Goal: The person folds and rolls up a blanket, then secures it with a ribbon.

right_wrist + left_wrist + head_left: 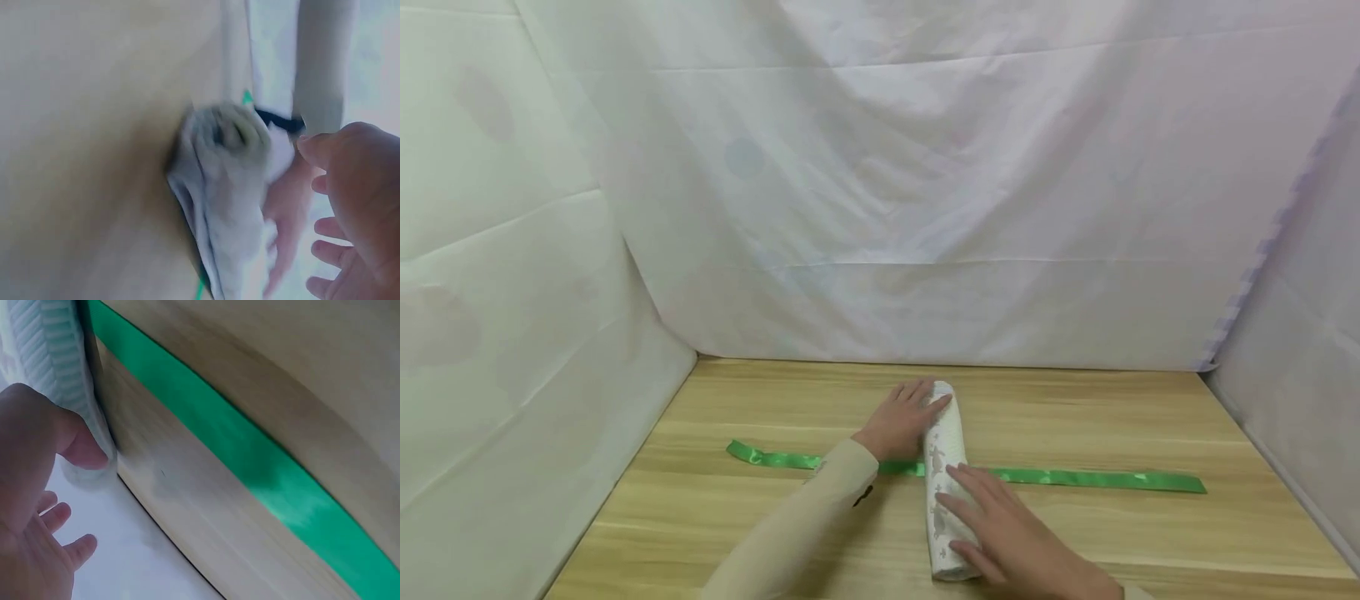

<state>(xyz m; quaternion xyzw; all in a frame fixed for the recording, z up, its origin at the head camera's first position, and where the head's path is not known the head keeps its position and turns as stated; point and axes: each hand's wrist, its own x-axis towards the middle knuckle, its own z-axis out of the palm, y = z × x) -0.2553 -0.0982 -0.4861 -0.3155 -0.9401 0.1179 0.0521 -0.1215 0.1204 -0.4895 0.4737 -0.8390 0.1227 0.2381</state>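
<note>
A white rolled-up cloth (946,446) with grey animal prints lies lengthwise on the table, across a long green ribbon (1097,480). At its far end my left hand (901,419) rests on the roll, thumb along the near side and fingers loosely extended. Over the near end is my right hand (1011,529), its fingers spread beside the roll's right side; whether they touch it is unclear. The right wrist view shows the spiral end of the roll (228,134), blurred, apart from the thumb. The ribbon's middle is hidden under the roll.
The wooden table (737,533) carries the ribbon's two ends out to left and right. White cloth curtains (925,208) hang behind the table and along both sides. A dark strap (281,120) shows at the left sleeve.
</note>
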